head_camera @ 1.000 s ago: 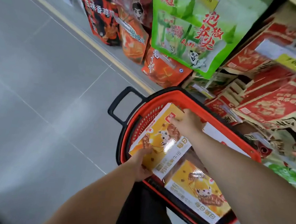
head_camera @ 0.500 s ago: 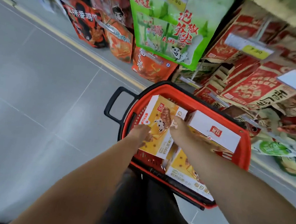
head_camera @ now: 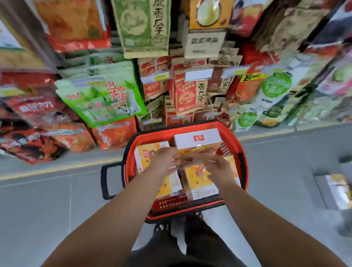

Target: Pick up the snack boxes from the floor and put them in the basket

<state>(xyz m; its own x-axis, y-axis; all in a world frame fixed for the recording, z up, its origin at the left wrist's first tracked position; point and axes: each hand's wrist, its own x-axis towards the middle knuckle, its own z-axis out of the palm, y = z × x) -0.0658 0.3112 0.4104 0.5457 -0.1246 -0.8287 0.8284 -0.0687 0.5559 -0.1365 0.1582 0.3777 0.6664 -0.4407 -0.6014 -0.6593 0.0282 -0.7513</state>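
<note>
Head: box (head_camera: pixel 198 140) between left grip (head_camera: pixel 165 160), right grip (head_camera: pixel 219 170)

**Basket packed; floor open on either side**

The red basket (head_camera: pixel 193 124) is filled almost wall to wall by snack boxes (head_camera: pixel 198 138). The left hand (head_camera: pixel 164 160) and right hand (head_camera: pixel 220 172) hang over its middle, so the only gap inside is a narrow strip by the near wall. Hanging snack bags (head_camera: pixel 101 98) crowd right up to the far rim and close off that side. A black handle (head_camera: pixel 103 180) juts from the basket's left. The grey floor (head_camera: pixel 23 215) lies open to the left, and to the right as far as the blurred boxes on the floor (head_camera: pixel 341 192). The person's legs (head_camera: pixel 159 256) stand just beside the near rim.
</note>
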